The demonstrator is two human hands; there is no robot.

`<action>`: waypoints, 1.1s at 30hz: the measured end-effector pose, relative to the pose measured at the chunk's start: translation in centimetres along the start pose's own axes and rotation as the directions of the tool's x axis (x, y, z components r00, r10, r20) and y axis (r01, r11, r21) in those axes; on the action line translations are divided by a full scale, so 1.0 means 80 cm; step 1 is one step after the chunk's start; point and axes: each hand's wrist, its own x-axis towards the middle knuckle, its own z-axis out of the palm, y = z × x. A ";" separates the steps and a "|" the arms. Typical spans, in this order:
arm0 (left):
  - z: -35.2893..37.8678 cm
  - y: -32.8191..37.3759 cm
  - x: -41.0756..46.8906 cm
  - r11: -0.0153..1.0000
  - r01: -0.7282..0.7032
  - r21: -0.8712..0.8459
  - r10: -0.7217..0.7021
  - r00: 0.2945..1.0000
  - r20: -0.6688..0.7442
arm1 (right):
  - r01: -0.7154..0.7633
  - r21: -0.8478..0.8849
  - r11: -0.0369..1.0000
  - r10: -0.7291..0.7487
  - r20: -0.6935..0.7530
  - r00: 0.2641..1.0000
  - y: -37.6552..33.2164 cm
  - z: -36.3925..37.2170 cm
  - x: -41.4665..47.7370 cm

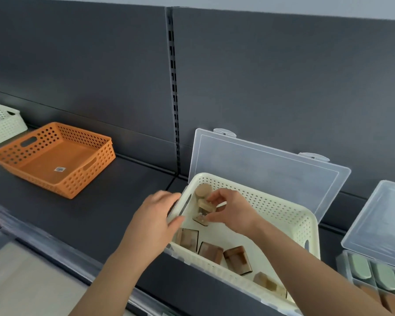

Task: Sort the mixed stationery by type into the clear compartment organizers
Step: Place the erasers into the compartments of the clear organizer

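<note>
**Dark grey shelf: two hands at the cream basket**

A dark grey shelf (114,208) ran along a matching back panel (78,65), which was split by a slotted upright (172,87). An orange perforated basket (87,179) sat at the left of the shelf, with a small label on its floor. A white basket (2,126) stood beyond it at the edge of view.

Right of centre sat a cream perforated basket (271,201). Behind it, the clear lid (260,165) of an organizer stood raised against the panel. A clear edge showed under the basket's near side.

The left hand (155,215) gripped the basket's left rim, with its fingers curled over the wall. The right hand (233,210) reached inside. Its thumb and fingertips were clamped on a small tan piece (203,208), held upright near the basket's far left corner. A round tan disc (203,190) lay just behind that piece; blur hid whether the two touched.

On the basket floor lay four small brown pieces in clear casing (211,252), strung from left to right towards the near wall. The right forearm crossed above them.

At the far right stood a second clear organizer (349,261) with its lid (379,224) tilted up. Pale green oblong items (360,266) lay side by side in its compartments, and brownish ones sat in the row nearer the camera.
</note>
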 end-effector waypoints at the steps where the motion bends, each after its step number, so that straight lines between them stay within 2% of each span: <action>1: 0.000 0.007 0.008 1.000 -0.021 0.020 0.022 0.999 -0.024 | 0.004 -0.007 1.000 -0.004 -0.023 1.000 0.001 -0.010 -0.005; 3: 0.002 0.026 0.029 0.994 -0.079 0.074 0.080 0.997 -0.014 | 0.002 -0.014 1.000 -0.003 -0.066 0.998 0.004 -0.031 -0.018; 6: 0.024 0.050 0.063 0.979 -0.128 0.160 0.105 0.984 0.142 | -0.004 -0.036 0.999 0.000 -0.115 0.993 0.014 -0.055 -0.039; 11: 0.058 0.064 0.099 0.912 -0.104 0.396 -0.031 0.947 0.320 | -0.002 -0.048 0.999 -0.006 -0.168 0.986 0.028 -0.071 -0.061; 15: 0.070 0.055 0.103 0.892 -0.211 0.401 0.096 0.953 0.289 | 0.002 -0.023 1.000 -0.007 -0.195 0.981 0.038 -0.074 -0.075; 19: 0.065 0.052 0.101 0.896 -0.244 0.371 0.112 0.932 0.344 | -0.001 -0.040 0.999 -0.007 -0.202 0.979 0.042 -0.075 -0.087; 21: 0.060 0.059 0.098 0.924 -0.228 0.306 0.122 0.936 0.330 | 0.002 -0.028 1.000 -0.008 -0.224 0.974 0.043 -0.077 -0.093; 25: 0.053 0.099 0.082 0.979 -0.201 0.019 0.191 0.952 0.238 | 0.030 -0.006 1.000 -0.030 -0.356 0.934 0.044 -0.095 -0.120; 29: 0.060 0.163 0.061 0.940 -0.187 -0.284 0.250 0.946 0.208 | 0.037 0.046 0.998 -0.010 -0.485 0.875 0.063 -0.131 -0.170; 33: 0.087 0.240 0.038 0.865 -0.085 -0.494 0.257 0.922 0.291 | -0.021 0.107 0.994 0.081 -0.597 0.798 0.106 -0.180 -0.233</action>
